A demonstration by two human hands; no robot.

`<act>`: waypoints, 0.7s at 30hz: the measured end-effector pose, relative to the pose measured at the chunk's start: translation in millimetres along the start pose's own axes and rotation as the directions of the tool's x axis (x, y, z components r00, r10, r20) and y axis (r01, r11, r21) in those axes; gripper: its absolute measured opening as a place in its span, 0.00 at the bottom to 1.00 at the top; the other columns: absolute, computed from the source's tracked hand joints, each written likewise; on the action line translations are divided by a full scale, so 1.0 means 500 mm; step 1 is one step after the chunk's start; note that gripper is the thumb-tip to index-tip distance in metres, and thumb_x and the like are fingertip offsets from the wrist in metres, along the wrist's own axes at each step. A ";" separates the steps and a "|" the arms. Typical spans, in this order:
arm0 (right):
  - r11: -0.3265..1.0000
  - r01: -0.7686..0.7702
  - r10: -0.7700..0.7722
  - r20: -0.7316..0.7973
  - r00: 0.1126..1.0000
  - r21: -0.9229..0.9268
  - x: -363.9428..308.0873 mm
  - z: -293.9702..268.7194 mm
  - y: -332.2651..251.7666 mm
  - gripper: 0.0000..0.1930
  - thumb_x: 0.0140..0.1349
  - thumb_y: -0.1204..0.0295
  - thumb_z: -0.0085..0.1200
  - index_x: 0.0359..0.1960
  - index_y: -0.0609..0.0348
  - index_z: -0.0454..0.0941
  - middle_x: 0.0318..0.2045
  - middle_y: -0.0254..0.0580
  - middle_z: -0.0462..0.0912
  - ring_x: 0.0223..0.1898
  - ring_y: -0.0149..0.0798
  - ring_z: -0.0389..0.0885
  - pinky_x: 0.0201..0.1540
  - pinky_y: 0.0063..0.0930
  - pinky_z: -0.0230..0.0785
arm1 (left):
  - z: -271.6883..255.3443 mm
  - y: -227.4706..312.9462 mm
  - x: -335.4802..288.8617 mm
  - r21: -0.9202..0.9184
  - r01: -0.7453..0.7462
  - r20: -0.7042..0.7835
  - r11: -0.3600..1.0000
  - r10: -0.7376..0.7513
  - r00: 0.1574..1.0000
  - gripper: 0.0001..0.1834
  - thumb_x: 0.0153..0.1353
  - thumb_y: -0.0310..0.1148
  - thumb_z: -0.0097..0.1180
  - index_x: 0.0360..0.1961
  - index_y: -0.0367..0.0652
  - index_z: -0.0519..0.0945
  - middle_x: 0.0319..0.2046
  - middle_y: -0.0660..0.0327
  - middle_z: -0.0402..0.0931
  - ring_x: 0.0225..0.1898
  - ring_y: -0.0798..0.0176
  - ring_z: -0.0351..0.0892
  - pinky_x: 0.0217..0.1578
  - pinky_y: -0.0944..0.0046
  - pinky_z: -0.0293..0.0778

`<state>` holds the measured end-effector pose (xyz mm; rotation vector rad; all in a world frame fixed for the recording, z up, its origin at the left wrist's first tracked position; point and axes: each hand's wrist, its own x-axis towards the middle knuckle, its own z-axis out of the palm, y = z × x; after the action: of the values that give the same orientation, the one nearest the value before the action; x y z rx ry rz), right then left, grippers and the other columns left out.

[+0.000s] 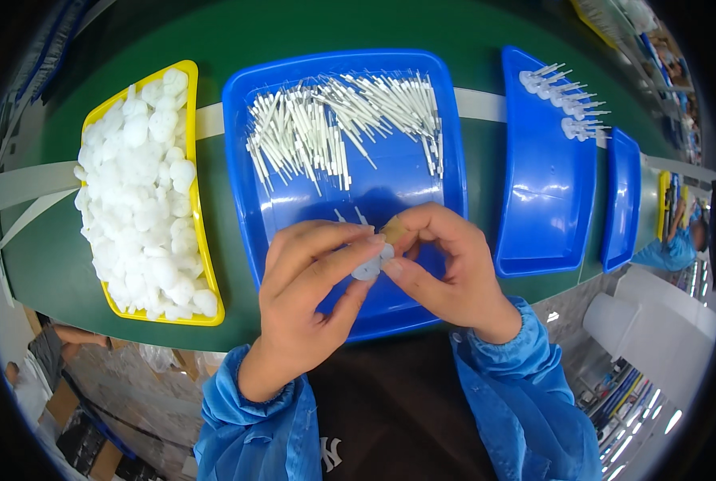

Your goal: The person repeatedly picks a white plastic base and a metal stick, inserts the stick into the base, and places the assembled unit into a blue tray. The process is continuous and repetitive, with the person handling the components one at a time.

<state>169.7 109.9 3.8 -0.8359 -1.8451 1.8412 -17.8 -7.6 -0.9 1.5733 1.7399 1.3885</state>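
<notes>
Over the middle blue tray (236,172), my two hands meet around a small translucent white round plastic piece (367,268). My left hand (303,280) pinches it between thumb and fingers. From the other side, the thumb and index finger of my right hand (458,260) close on its edge, where a small knob shows; a tan cover wraps the index fingertip. Many thin white sticks (302,140) lie heaped across the tray's far half. Tips of two slim white rods (362,215) show just beyond my left fingers; whether they are held or lying is hidden.
A yellow tray (207,264) piled with white round pieces (145,200) stands at the left. On the right, a blue tray (546,192) holds several white pieces with sticks (566,96) at its far end. A narrower blue tray (624,200) stands beyond it on the green table (229,168).
</notes>
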 end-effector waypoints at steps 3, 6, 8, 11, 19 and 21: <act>0.989 -0.046 0.048 -0.012 0.999 0.141 -0.005 0.008 0.001 0.18 0.66 0.80 0.73 0.56 0.60 0.83 0.43 0.34 0.91 0.43 0.27 0.87 0.48 0.27 0.78 | 0.001 0.001 -0.002 -0.004 -0.009 -0.013 1.000 0.009 1.000 0.28 0.51 0.15 0.77 0.56 0.44 0.92 0.55 0.58 0.88 0.52 0.51 0.85 0.49 0.57 0.81; 0.996 0.021 -0.022 0.016 1.000 0.083 -0.006 0.002 0.001 0.20 0.65 0.80 0.73 0.57 0.60 0.82 0.45 0.35 0.91 0.44 0.27 0.87 0.48 0.26 0.78 | 0.002 0.004 -0.003 0.020 -0.027 -0.007 0.999 0.027 1.000 0.29 0.51 0.15 0.76 0.56 0.44 0.92 0.55 0.58 0.88 0.52 0.51 0.85 0.49 0.57 0.80; 0.997 0.070 -0.070 0.005 0.998 -0.011 -0.002 0.001 -0.005 0.20 0.64 0.80 0.74 0.56 0.61 0.83 0.44 0.36 0.91 0.44 0.27 0.88 0.48 0.26 0.79 | 0.001 0.011 0.000 0.041 -0.029 0.003 0.999 0.029 1.000 0.29 0.51 0.14 0.76 0.57 0.44 0.92 0.54 0.59 0.88 0.52 0.52 0.84 0.48 0.57 0.80; 0.992 0.077 -0.078 -0.003 0.997 -0.102 0.002 -0.002 -0.023 0.16 0.64 0.80 0.74 0.52 0.62 0.84 0.41 0.36 0.92 0.42 0.29 0.90 0.46 0.27 0.81 | 0.002 0.015 0.000 0.060 -0.036 0.023 0.998 0.035 0.999 0.30 0.51 0.15 0.75 0.58 0.43 0.92 0.54 0.59 0.88 0.52 0.51 0.84 0.49 0.56 0.80; 0.981 0.013 -0.016 -0.015 1.000 -0.192 -0.005 -0.017 -0.015 0.09 0.64 0.78 0.75 0.43 0.61 0.88 0.34 0.39 0.92 0.37 0.39 0.93 0.40 0.33 0.84 | -0.018 0.021 -0.016 0.079 0.015 0.088 0.997 -0.022 0.996 0.28 0.56 0.15 0.72 0.60 0.39 0.90 0.60 0.53 0.85 0.55 0.47 0.84 0.55 0.55 0.80; 0.863 0.234 -0.256 0.012 0.967 -0.448 -0.020 -0.031 -0.001 0.11 0.63 0.77 0.77 0.44 0.61 0.88 0.35 0.40 0.93 0.36 0.44 0.93 0.40 0.37 0.84 | -0.039 0.030 -0.051 0.114 0.105 0.035 0.988 -0.109 0.993 0.27 0.60 0.16 0.68 0.63 0.38 0.87 0.64 0.49 0.82 0.59 0.46 0.83 0.58 0.54 0.80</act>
<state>187.0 114.9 6.2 -0.7357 -2.2662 1.2465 -19.0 -40.5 12.2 1.5296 1.8773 1.2192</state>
